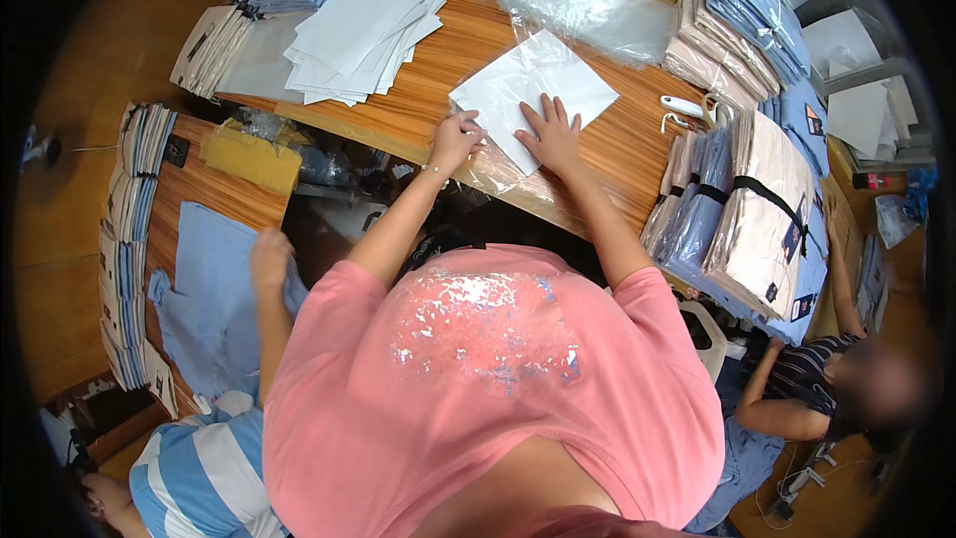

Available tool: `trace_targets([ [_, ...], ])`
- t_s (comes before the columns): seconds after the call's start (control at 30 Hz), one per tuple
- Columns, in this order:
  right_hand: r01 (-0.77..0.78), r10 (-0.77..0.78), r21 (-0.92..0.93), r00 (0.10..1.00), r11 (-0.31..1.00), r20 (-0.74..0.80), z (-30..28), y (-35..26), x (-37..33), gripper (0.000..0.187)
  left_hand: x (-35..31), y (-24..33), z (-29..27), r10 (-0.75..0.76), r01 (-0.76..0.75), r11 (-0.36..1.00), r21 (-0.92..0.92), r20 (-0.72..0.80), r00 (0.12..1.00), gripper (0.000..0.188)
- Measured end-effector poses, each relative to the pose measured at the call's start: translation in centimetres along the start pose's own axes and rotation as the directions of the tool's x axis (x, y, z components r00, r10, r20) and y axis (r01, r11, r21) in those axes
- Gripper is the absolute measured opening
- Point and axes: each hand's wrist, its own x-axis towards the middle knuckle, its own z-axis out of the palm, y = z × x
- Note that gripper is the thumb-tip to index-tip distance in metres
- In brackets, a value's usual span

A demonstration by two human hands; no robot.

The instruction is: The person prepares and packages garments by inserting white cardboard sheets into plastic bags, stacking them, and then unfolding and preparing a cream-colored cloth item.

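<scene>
A white sheet of paper lies slantwise on the wooden table, on or inside a clear plastic bag whose shiny film shows past its edges. Flat on the paper rests my right hand, its fingers spread. At the paper's left corner, my left hand has its fingers curled and pinched at the edge of the clear film. I cannot tell whether the paper's corner is also between those fingers.
Loose white sheets lie left, clear plastic bags at the back. Folded shirts stand stacked on the right, beside a white-handled tool. Co-workers sit on both sides; the left one's hand is over a blue garment.
</scene>
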Motion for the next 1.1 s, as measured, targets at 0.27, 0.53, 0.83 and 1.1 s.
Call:
trace_targets([
  [0.27, -0.008, 0.008, 0.037, 1.0, 0.999, 0.013, 0.7, -1.7, -0.4, 0.055, -2.1, -0.8, 2.0, 0.066, -0.082, 0.996, -0.047, -0.283, 0.957, 0.036],
  [0.53, 0.126, -0.16, -0.127, 0.936, 0.984, -0.314, -5.0, 1.9, 2.0, 0.048, -5.8, 0.0, 0.0, 0.41, -0.527, 0.131, 0.84, 0.438, 0.8, 0.035],
  [0.83, 0.186, -0.183, 0.028, 0.979, 0.982, -0.093, -2.7, -2.8, -10.3, 0.039, -5.9, 1.8, 0.7, 0.249, -0.606, 0.288, 0.741, 0.553, 0.795, 0.054],
  [1.1, 0.223, -0.219, 0.061, 0.973, 0.973, -0.065, -2.8, -3.1, -13.9, 0.045, -6.7, -0.1, -1.2, 0.324, -0.777, 0.259, 0.574, 0.706, 0.63, 0.035],
])
